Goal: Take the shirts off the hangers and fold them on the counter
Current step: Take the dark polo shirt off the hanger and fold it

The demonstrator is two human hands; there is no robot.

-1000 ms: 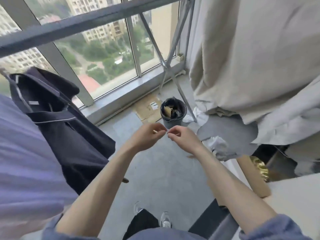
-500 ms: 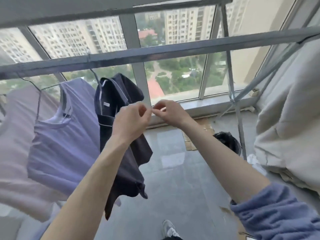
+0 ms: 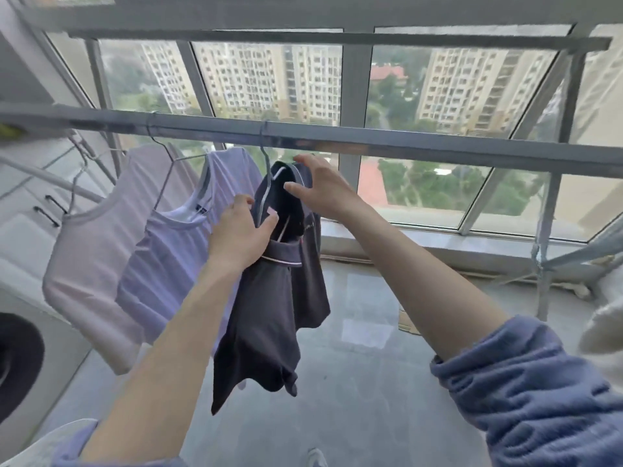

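Three shirts hang on wire hangers from a grey rail point(image 3: 404, 143) in front of the window. The nearest is a dark navy shirt point(image 3: 269, 315) with a pale-trimmed collar, on a hanger point(image 3: 264, 153) hooked over the rail. My left hand point(image 3: 239, 234) grips its collar at the front. My right hand point(image 3: 317, 187) holds the top of its right shoulder between thumb and fingers. To the left hang a lavender striped shirt point(image 3: 168, 257) and then a pale pink shirt point(image 3: 91, 264). The counter is not in view.
A white washing machine point(image 3: 20, 358) with a dark door stands at the lower left, with white cabinets point(image 3: 27, 203) above it. Pale cloth point(image 3: 603, 328) hangs at the right edge. A slanted rack leg point(image 3: 542, 264) stands at the right. The floor is grey tile.
My view has swung up and left from the floor to the rail. My hands, earlier pinched together in front of me, have parted and taken hold of the dark shirt.
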